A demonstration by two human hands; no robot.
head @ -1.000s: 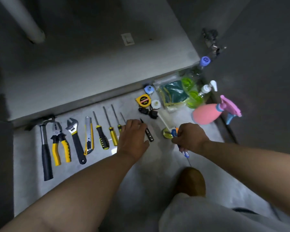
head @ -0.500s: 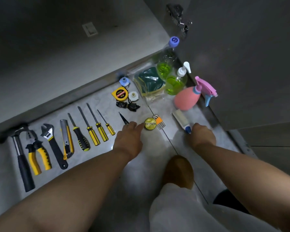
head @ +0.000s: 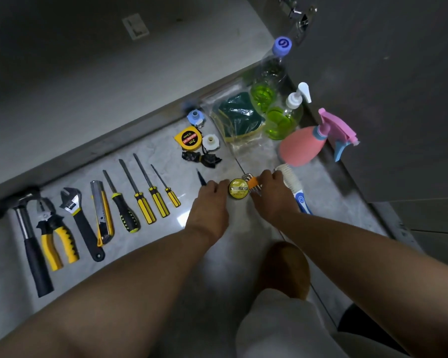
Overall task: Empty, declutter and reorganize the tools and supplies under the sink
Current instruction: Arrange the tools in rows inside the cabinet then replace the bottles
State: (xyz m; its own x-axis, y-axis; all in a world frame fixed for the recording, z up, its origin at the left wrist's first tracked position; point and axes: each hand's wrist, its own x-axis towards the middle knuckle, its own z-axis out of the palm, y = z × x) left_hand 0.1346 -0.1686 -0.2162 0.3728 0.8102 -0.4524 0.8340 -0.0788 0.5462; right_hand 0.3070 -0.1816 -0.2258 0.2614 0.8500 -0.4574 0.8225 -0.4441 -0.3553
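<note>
Tools lie in a row on the grey floor (head: pixel 150 254): hammer (head: pixel 29 241), pliers (head: pixel 57 239), wrench (head: pixel 80 220), utility knife (head: pixel 102 213) and several yellow-and-black screwdrivers (head: pixel 142 202). My left hand (head: pixel 210 205) rests with its fingers over a small dark tool whose tip (head: pixel 199 177) sticks out, just left of a round yellow tin (head: pixel 238 188). My right hand (head: pixel 272 195) pinches an orange hex key set (head: pixel 254 182) right of the tin. A white-and-blue brush (head: pixel 299 195) lies beside that hand.
Behind the hands sit a tape measure (head: pixel 188 138), white cap (head: pixel 210 142), blue cap (head: pixel 195 117), black crumpled piece (head: pixel 202 158), bagged sponges (head: pixel 236 117), two green bottles (head: pixel 282 120) and a pink spray bottle (head: pixel 303 146). The open cabinet door (head: pixel 386 99) stands right; my knee (head: pixel 287 270) is below.
My right hand left the brush on the floor and moved left onto the hex key set. My left hand stayed by the yellow tin. The view shifted slightly.
</note>
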